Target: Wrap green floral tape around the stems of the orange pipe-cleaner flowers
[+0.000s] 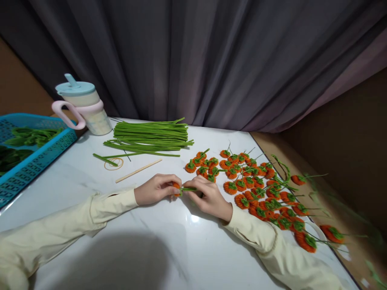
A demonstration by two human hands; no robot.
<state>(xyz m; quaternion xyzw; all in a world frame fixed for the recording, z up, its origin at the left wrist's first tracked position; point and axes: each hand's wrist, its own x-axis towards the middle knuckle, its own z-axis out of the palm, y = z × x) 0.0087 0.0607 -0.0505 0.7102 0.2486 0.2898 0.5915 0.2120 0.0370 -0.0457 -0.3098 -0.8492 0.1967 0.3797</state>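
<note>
Using the piece in my fingers as clock centre, 12 = far side.

Left hand: thumb and index closed in a pinch on a small orange pumpkin-shaped chenille piece, other fingers curled behind. Piece sits just above the table or touching it, can't tell which. Its green top faces 3 o'clock.

Right hand: thumb and index nearly closed, pinching a short green chenille strip that runs to the piece's green top. Can't tell whether it's attached; fingertips hide the join.

Around me:
- 1 to 2 o'clock, near right hand: small batch of pumpkin-shaped pieces.
- 2 to 4 o'clock: main batch, packed together, many with thin green tails. Two lie apart near the right table edge.
- 11 o'clock: bundle of green chenille stems, laid crosswise.
- 10 o'clock: wooden stick, tilted; beyond it, tan loops with a loose stem's end across them.
- Between 10 and 11, far back: tumbler, pale blue lid, pink handle.
- Between 9 and 10: blue basket holding green pieces.
- 12 o'clock: dark curtain.
</note>
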